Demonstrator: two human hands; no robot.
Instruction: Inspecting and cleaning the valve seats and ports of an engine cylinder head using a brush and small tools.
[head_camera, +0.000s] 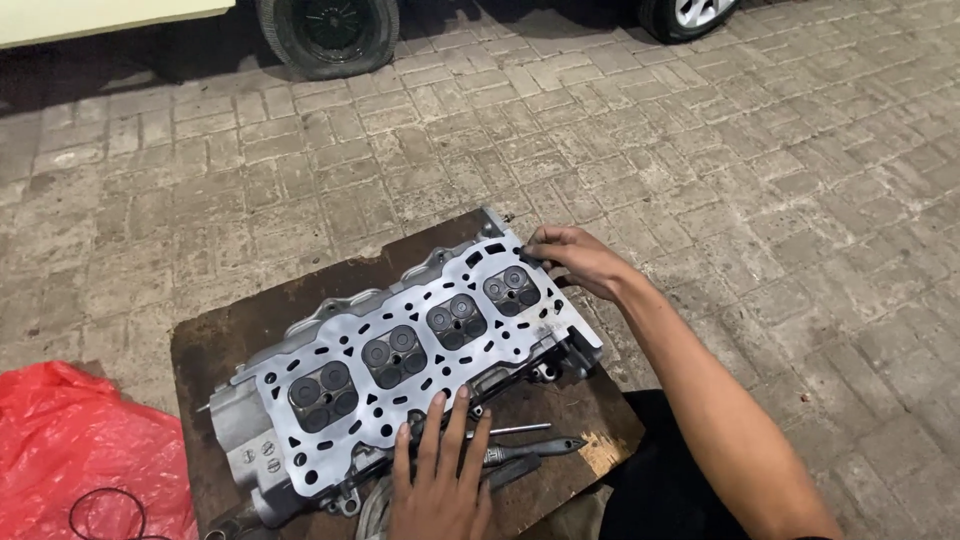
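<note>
brick paving (750, 180), wooden board (230, 340); both hands open, flat on cylinder head (400, 350) gasket edges.

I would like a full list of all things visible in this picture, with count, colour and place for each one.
cylinder head: one, silver-grey, lying on the board, four dark chambers facing up
gasket: one, grey metal sheet, lying on top of the cylinder head
board: one, brown, flat on the pavement
tools: some thin metal ones, count unclear, on the board near the front edge
plastic bag: one, red, lower left
rings: thin, black, on the plastic bag, count unclear
tyres: two, black, top edge
pavement: grey brick
left hand: on the gasket's near edge
right hand: at the gasket's far corner
</note>
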